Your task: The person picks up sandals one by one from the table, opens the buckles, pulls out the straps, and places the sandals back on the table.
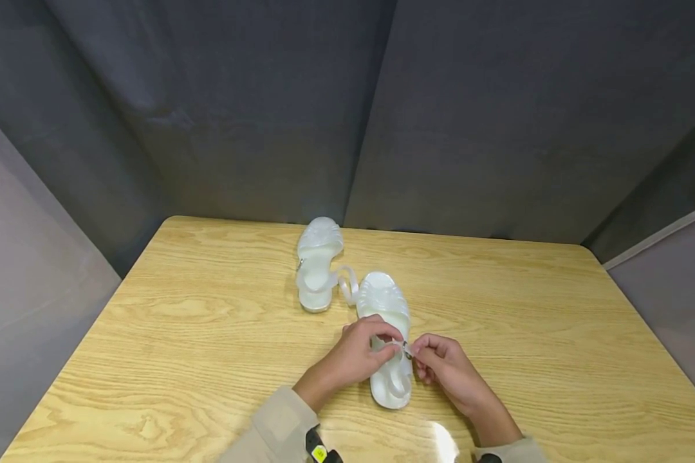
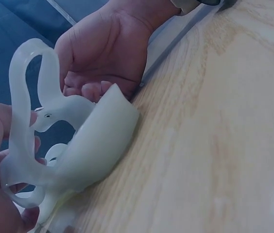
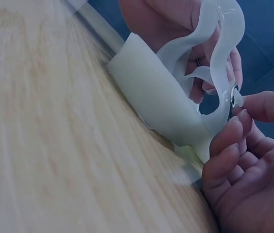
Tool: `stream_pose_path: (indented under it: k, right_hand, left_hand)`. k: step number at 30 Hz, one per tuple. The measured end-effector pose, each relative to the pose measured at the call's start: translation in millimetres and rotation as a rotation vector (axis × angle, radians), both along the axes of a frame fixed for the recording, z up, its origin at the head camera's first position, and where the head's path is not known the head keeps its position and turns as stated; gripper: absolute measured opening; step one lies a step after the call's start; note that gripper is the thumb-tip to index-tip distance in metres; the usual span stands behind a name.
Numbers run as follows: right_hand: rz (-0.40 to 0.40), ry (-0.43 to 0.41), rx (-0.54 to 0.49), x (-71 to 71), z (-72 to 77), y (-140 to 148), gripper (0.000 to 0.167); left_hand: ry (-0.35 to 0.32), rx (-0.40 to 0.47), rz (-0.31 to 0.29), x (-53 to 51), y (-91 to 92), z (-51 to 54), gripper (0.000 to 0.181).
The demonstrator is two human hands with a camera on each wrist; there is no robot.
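Note:
A translucent white jelly sandal [image 1: 390, 400] lies on the table, sole down, toe pointing away from me. My left hand [image 1: 353, 350] reaches over its middle and pinches the ankle strap [image 2: 23, 97] on the inner side of a small metal buckle [image 3: 233, 97]. From the right, my right hand [image 1: 447, 368] pinches the strap's end at that buckle between thumb and forefinger, its other fingers curled beneath. The heel cup [image 3: 151, 87] stands up toward me, with the strap looping above it. Fingers partly hide how far the strap passes through the buckle.
A matching sandal [image 1: 320, 239] lies farther back to the left, its loose strap [image 1: 347, 283] curling toward the nearer sandal. Both are on a light wood-grain table [image 1: 208, 347]. Dark grey curtains [image 1: 255, 116] hang behind the far edge.

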State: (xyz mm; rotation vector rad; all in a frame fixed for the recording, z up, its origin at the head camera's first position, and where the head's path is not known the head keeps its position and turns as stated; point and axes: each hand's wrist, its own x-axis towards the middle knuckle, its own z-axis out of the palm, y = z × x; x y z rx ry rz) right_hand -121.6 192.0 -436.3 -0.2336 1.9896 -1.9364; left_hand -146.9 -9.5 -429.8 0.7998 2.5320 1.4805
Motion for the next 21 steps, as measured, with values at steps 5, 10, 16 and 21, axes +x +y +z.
stream_pose_path:
  k: [5,10,16,21]
  right_hand:
    - [-0.030,-0.006,0.012,-0.1,-0.6,-2.6,0.015]
    - [-0.062,0.000,0.023,-0.1,-2.7,-4.9,0.014]
    - [-0.099,0.016,0.025,0.2,-5.9,-7.7,0.013]
    - [-0.111,0.034,0.021,-0.1,-7.2,-8.8,0.015]
  left_hand:
    - [0.007,0.004,0.005,-0.5,1.2,-0.5,0.008]
    - [0.004,0.003,0.008,-0.3,1.2,-0.6,0.009]
    - [-0.014,0.014,0.003,-0.5,0.6,-1.0,0.008]
    - [-0.007,0.009,0.005,-0.5,0.7,-1.1,0.008]
